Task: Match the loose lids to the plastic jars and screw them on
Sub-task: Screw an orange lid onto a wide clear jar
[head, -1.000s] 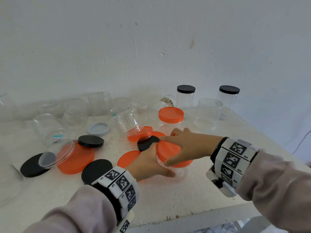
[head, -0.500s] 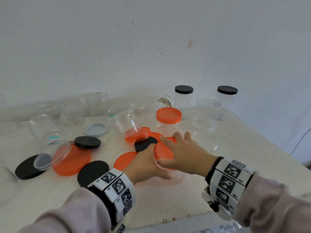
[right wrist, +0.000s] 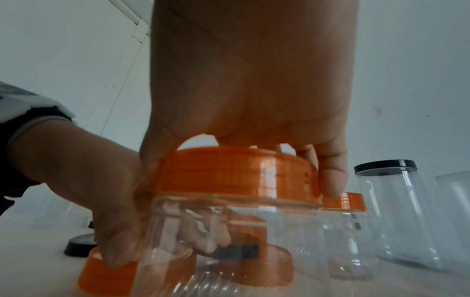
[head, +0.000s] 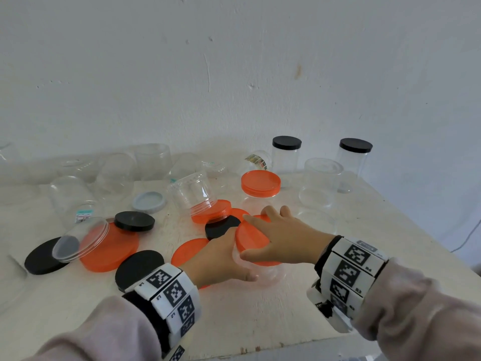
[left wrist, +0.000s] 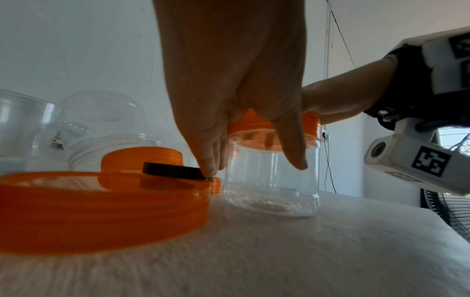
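Note:
A clear plastic jar (head: 263, 276) stands upright near the table's front middle. My left hand (head: 229, 259) grips its body from the left, the thumb on the near side. An orange lid (head: 250, 239) sits on the jar's mouth. My right hand (head: 273, 237) lies over the lid from the right, with thumb and fingers curled round its rim. The right wrist view shows the ribbed lid (right wrist: 234, 172) under the fingers and the jar (right wrist: 229, 241) below it. From the left wrist view, the jar (left wrist: 272, 180) stands on the table between my left thumb and fingers.
Loose orange lids (head: 109, 248), black lids (head: 134, 221) and a grey lid (head: 149, 202) lie to the left. Several empty clear jars stand or lie behind them. An orange-capped jar (head: 260, 188) and two black-capped jars (head: 286, 155) stand at the back right. The table edge (head: 260, 347) is near.
My right hand has turned on the orange lid, and its wrist has swung from the right side toward me. My left hand has kept hold of the jar.

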A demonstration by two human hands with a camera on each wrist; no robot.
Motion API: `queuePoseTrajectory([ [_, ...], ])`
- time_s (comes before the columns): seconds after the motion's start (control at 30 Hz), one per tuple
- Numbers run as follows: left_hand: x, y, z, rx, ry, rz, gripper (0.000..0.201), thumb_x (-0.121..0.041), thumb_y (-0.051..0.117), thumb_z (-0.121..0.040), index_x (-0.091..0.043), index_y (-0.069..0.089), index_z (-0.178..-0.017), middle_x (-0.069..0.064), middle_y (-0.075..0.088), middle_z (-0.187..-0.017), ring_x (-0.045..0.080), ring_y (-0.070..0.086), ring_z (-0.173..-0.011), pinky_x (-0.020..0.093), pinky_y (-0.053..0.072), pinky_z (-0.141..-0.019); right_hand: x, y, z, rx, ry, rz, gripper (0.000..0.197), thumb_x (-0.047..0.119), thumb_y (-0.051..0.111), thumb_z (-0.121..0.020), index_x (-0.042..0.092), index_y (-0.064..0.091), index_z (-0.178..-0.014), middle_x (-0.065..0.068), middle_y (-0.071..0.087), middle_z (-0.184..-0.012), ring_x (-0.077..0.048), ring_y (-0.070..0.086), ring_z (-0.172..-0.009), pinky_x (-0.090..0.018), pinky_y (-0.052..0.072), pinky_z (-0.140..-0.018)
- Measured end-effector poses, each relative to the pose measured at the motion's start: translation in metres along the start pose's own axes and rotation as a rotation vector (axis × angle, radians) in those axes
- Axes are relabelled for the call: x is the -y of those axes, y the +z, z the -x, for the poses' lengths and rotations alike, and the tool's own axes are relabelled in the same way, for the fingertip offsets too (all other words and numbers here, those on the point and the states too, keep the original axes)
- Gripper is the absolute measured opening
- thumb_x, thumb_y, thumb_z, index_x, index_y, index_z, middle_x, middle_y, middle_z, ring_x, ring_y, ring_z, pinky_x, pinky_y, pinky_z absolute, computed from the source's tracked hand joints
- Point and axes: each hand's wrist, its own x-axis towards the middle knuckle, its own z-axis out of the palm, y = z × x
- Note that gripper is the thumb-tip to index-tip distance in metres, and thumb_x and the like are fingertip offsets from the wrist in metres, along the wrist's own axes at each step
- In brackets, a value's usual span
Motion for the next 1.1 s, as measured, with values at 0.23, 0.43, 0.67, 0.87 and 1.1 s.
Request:
queuePoseTrajectory([
  [0.23, 0.014, -0.014, 0.011, -0.07, -0.112, -0.266, 0.078, -0.042, 0.075, -0.078, -0.029, 0.033, -0.143, -0.011, 0.041, -0.145, 0.007, 0.041, -0.129, 0.017, 0.033, -0.098, -0.032, -0.005, -0.018, -0.013, 0.069, 0.0, 0.081, 0.071, 0.045, -0.083, 0.038, 0.014, -0.15, -0.003, 0.024, -0.15, -0.032, 0.024, -0.131, -0.045, 0.03, -0.106],
  [0.43, 0.033, -0.021, 0.028, -0.029, -0.237, -0.428, 0.094, -0.061, 0.069, -0.073, -0.034, 0.018, -0.148, -0.011, 0.021, -0.151, 0.015, 0.027, -0.135, 0.035, 0.033, -0.11, -0.058, -0.008, -0.035, -0.025, 0.144, 0.004, 0.078, 0.067, 0.044, -0.083, 0.037, 0.015, -0.149, -0.003, 0.02, -0.153, -0.036, 0.022, -0.135, -0.05, 0.026, -0.105],
  [0.67, 0.038, -0.02, 0.035, 0.054, -0.36, -0.474, 0.105, -0.06, 0.066, -0.077, -0.033, -0.003, -0.152, 0.001, -0.01, -0.16, 0.026, 0.005, -0.147, 0.042, 0.021, -0.116, -0.054, -0.013, -0.05, -0.066, 0.193, -0.001, 0.074, 0.051, 0.055, -0.082, 0.025, 0.025, -0.146, -0.01, 0.021, -0.152, -0.036, 0.019, -0.138, -0.054, 0.022, -0.108],
  [0.87, 0.045, -0.03, 0.033, 0.04, -0.34, -0.412, 0.104, -0.063, 0.068, -0.073, -0.035, 0.003, -0.15, 0.001, 0.017, -0.151, 0.021, 0.023, -0.137, 0.036, 0.033, -0.109, -0.013, -0.027, -0.07, -0.158, 0.065, -0.083, 0.069, 0.045, 0.058, -0.085, 0.019, 0.032, -0.144, -0.011, 0.031, -0.146, -0.034, 0.023, -0.136, -0.046, 0.021, -0.11],
  [1.1, 0.058, -0.055, 0.043, -0.069, -0.274, -0.166, 0.105, -0.075, 0.069, -0.061, -0.039, 0.017, -0.144, -0.012, 0.03, -0.124, 0.009, 0.043, -0.105, 0.016, 0.038, -0.073, 0.045, -0.046, -0.123, -0.157, -0.022, -0.238, 0.07, 0.044, 0.06, -0.088, 0.015, 0.032, -0.146, -0.011, 0.034, -0.144, -0.031, 0.029, -0.134, -0.041, 0.034, -0.103],
])
